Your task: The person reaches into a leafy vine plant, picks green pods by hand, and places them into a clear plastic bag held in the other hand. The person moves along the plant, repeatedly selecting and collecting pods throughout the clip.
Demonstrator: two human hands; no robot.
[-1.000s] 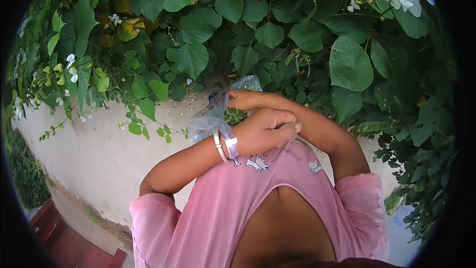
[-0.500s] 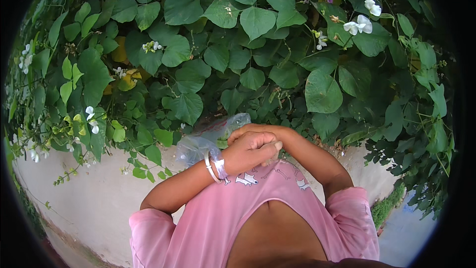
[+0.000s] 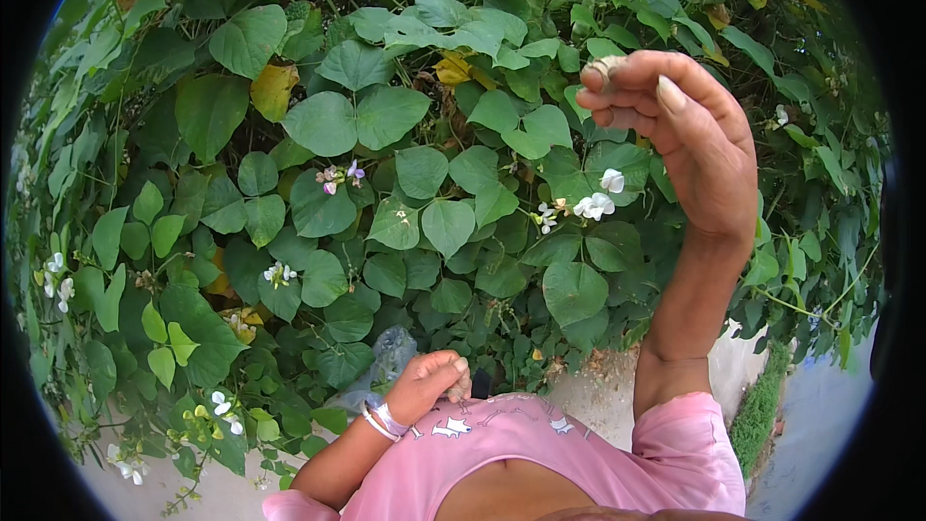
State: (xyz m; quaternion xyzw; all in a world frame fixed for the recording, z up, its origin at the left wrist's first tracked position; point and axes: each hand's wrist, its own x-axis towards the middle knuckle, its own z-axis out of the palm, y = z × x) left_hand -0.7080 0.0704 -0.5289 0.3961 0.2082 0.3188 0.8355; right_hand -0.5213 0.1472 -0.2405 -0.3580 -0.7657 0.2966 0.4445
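My right hand (image 3: 690, 130) is raised at the upper right in front of the vine leaves. Its fingers are bent forward, the thumb stands apart from them, and nothing shows between. A pale band or wrapping (image 3: 606, 69) sits near one fingertip. Low in front of my chest, my left hand (image 3: 432, 388) is closed with the fingers curled in; what they hold, if anything, is hidden. A clear plastic bag (image 3: 390, 355) hangs behind this hand and wrist. Around the wrist are a white bangle (image 3: 378, 423) and a pale twisted band (image 3: 391, 419).
A dense climbing bean vine (image 3: 444, 222) fills the view ahead, with white flowers (image 3: 593, 205), purple flowers (image 3: 340, 177) and some yellowed leaves (image 3: 274, 92). Below it is a pale wall or ground surface (image 3: 598, 405). A green strip of low plants (image 3: 760, 415) runs at the lower right.
My right hand has left the bag beside my left hand and risen to the upper right. The view has tilted up, so the vine and my left hand sit lower.
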